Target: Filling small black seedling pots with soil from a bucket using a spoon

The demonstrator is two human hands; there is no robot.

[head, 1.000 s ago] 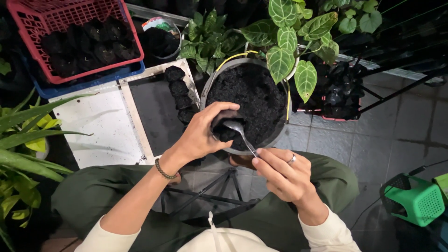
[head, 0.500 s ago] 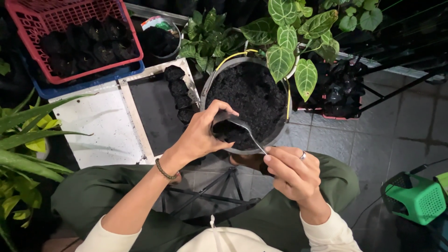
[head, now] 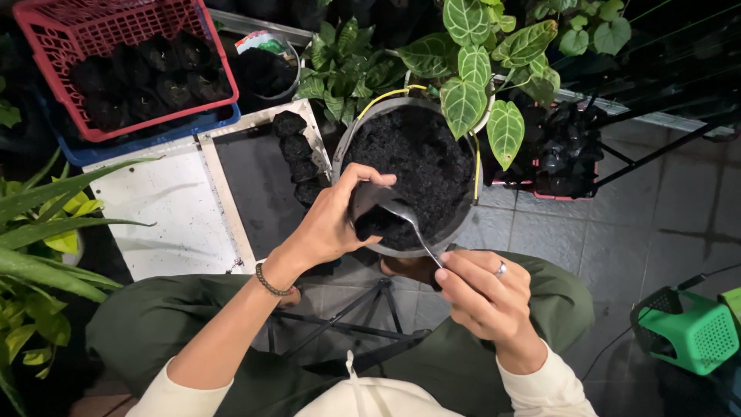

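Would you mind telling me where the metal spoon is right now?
In the head view, the spoon sits at centre, its handle held by the right hand, its bowl over the soil bucket beside the left hand.

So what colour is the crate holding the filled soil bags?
Red crate, shown in the head view.

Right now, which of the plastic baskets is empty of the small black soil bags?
The green basket on the floor at far right; the red basket at top left holds filled black bags.

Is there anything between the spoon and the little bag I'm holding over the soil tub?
Nothing visible. The spoon, in the right hand, already sits at the mouth of the small black bag in the left hand.
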